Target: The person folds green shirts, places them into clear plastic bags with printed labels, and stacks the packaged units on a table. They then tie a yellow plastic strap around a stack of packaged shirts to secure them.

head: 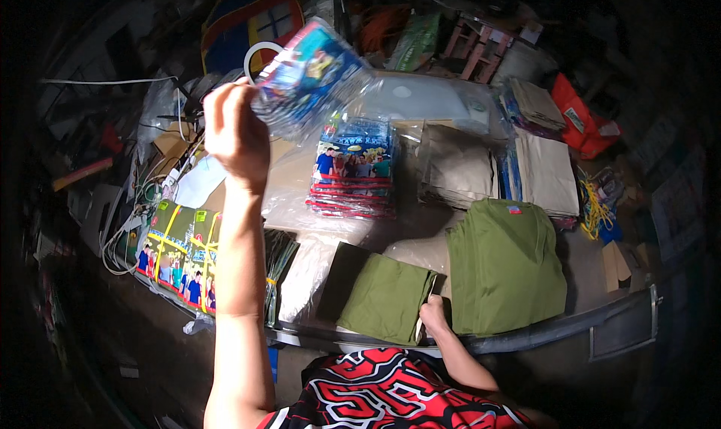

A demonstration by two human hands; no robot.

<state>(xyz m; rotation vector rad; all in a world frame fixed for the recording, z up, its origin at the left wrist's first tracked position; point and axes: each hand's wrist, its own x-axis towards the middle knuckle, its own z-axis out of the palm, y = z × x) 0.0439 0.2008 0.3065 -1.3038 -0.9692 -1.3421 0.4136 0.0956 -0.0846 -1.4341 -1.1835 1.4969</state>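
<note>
My left hand (239,127) is raised over the table, shut on a printed clear plastic bag (315,71) that is blurred and hangs out to the right. At the table's near edge lies a green folded shirt (386,296) with a pale sheet showing at its right side. My right hand (434,313) grips that right edge; its fingertips are partly hidden. Just to its right rests a thick stack of green shirts (510,271). Farther back, in front of me, is a pile of printed plastic bags (352,170) with red borders.
Stacks of grey-brown sheets (459,161) and pale sheets (546,172) stand back right. Bundles of packed green shirts (177,254) tied with yellow straps are at left, near tangled white cables (132,246). A red bag (583,122) and yellow cord (597,209) lie far right.
</note>
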